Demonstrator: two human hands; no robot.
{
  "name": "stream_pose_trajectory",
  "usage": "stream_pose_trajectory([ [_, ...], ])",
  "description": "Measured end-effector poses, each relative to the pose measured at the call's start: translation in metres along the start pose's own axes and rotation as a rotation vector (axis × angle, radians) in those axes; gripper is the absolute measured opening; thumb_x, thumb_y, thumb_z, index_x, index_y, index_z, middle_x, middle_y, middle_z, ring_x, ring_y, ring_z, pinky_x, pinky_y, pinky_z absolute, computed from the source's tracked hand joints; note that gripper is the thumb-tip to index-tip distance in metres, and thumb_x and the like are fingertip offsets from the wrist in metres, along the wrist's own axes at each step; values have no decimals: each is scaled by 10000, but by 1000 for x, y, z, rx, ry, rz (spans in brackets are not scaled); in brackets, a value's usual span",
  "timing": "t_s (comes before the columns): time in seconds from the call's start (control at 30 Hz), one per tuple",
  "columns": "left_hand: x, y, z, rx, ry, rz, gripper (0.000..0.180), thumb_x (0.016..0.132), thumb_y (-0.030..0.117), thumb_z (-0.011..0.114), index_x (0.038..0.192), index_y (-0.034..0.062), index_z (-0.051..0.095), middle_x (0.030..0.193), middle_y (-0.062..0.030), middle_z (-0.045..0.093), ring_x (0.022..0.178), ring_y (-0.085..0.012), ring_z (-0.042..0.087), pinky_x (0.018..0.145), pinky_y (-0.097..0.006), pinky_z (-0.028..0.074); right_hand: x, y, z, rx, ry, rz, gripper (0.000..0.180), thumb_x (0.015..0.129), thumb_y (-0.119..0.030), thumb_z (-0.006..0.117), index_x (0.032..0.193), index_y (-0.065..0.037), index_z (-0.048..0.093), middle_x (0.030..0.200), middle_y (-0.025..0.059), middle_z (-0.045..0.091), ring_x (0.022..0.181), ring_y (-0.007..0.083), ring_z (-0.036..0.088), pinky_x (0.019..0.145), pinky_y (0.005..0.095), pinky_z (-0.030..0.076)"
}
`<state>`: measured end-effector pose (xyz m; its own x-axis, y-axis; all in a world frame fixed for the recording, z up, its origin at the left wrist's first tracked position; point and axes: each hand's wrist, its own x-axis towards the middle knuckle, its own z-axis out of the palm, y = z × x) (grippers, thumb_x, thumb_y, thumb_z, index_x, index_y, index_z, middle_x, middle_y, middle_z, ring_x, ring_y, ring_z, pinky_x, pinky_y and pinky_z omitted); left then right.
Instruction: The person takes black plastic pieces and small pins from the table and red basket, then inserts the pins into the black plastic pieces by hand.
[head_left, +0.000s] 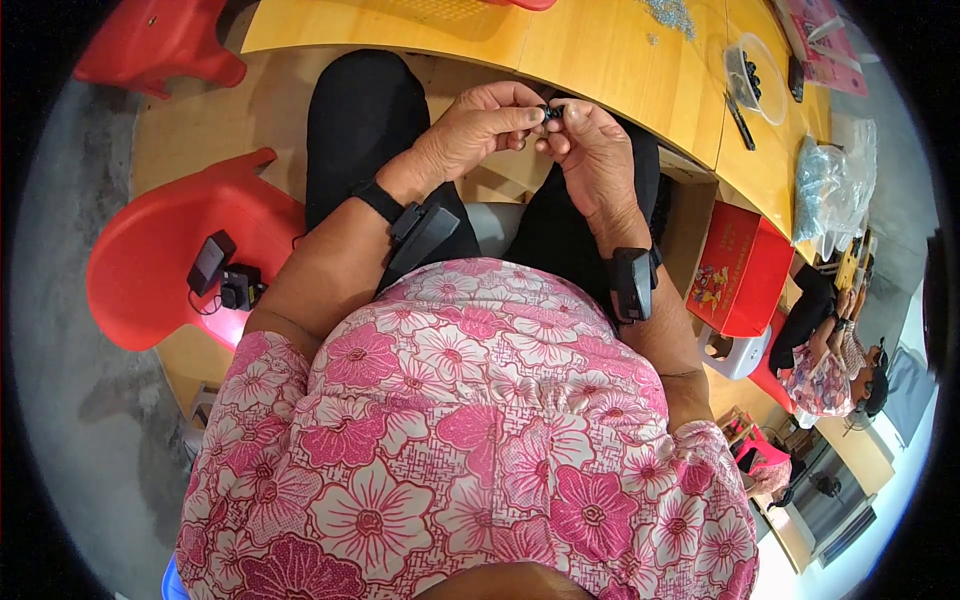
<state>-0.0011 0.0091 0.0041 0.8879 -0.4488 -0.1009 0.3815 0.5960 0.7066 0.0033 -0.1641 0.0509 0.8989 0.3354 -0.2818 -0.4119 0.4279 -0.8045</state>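
Just off the near edge of the yellow wooden table (pixel 620 75), my two hands meet above my lap. Between the thumb and fingers of my left hand (pixel 478 128) is a small, dark, shiny bead-like piece (pixel 551 113). My right hand (pixel 597 165) pinches the same piece from the other side, its thumb and forefinger closed. Fingertips cover most of it, so its exact kind is hidden. On the table to the right, a clear plastic bowl (pixel 773 98) holds several black beads (pixel 752 72). A slim black pen-like tool (pixel 740 122) lies beside that bowl.
Small pale-blue beads (pixel 672 14) lie loose at the table's far side. Clear bags (pixel 838 185) rest on its right end. Below stands a red box (pixel 740 270). A red chair (pixel 150 240) with black devices (pixel 240 287) is at left. Other people (pixel 825 375) sit far right.
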Motion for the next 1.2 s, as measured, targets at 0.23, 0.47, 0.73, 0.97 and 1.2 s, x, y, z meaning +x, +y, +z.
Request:
stream_pose_trajectory([
  [0.23,0,0,0,32,-1,2,155,901,166,620,1015,62,627,872,17,612,723,-52,502,695,-189,458,0,1,0,-26,26,-15,172,919,-140,585,979,12,638,786,56,627,620,107,544,677,299,542],
  [0.47,-1,1,1,79,5,-7,136,905,164,616,1003,71,621,870,16,607,727,-59,496,699,-198,454,0,2,0,-53,70,-23,159,902,-137,613,964,7,643,754,55,639,569,110,554,647,292,540],
  [0.73,-1,1,1,85,10,-1,155,892,179,638,999,69,619,867,17,610,723,-57,498,692,-193,456,0,2,0,-129,95,-53,127,888,-89,619,961,11,645,767,68,651,590,118,576,618,261,530],
  [0.97,-1,2,3,176,63,-9,154,888,195,646,989,82,619,850,34,595,725,-52,495,688,-194,451,0,4,0,-215,152,-105,117,874,-61,625,960,12,656,776,76,658,596,128,585,578,237,504],
  [1.2,0,0,1,223,63,2,156,893,215,642,982,88,626,850,54,575,732,-49,492,681,-195,441,-1,3,3,-277,139,-142,122,870,-53,626,962,18,662,770,80,660,601,129,590,571,231,493],
])
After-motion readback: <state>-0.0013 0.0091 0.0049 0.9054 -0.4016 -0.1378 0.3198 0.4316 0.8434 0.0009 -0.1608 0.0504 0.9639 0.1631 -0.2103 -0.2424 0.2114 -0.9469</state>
